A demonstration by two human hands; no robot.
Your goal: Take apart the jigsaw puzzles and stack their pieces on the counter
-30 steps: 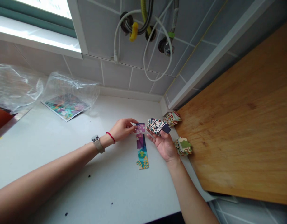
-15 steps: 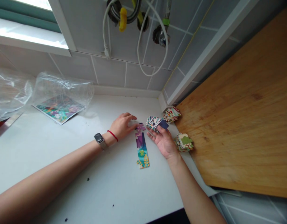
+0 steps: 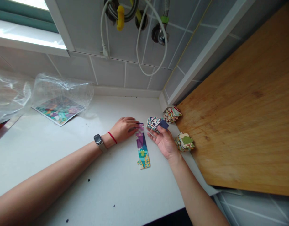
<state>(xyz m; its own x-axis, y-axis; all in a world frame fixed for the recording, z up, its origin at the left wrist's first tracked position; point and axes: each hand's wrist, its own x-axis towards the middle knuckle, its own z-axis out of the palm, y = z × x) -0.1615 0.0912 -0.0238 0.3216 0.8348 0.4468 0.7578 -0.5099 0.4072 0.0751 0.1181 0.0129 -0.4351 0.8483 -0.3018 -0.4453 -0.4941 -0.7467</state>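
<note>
My left hand [image 3: 126, 128], with a watch and a red cord at its wrist, has its fingers closed on the left edge of a purple puzzle piece [image 3: 141, 126]. Just below that piece lies a joined strip of puzzle pieces [image 3: 142, 150] in purple, teal and yellow, with a narrow gap between them. To the right, my right hand [image 3: 163, 142] grips a fanned stack of puzzle pieces [image 3: 155, 123], its thumb on a dark blue one. The undersides of the fingers on both hands are partly hidden.
Two piles of puzzle pieces, one at the back [image 3: 172, 114] and one nearer [image 3: 185, 142], stand by the wooden board [image 3: 240, 103]. A colourful picture sheet [image 3: 61, 113] lies partly under clear plastic [image 3: 62, 84]. Small dark specks dot the white countertop [image 3: 107, 185].
My left hand has closed its fingers at the purple piece and shifted it slightly away from the strip, so a gap shows. My right hand keeps its stack nearly still.
</note>
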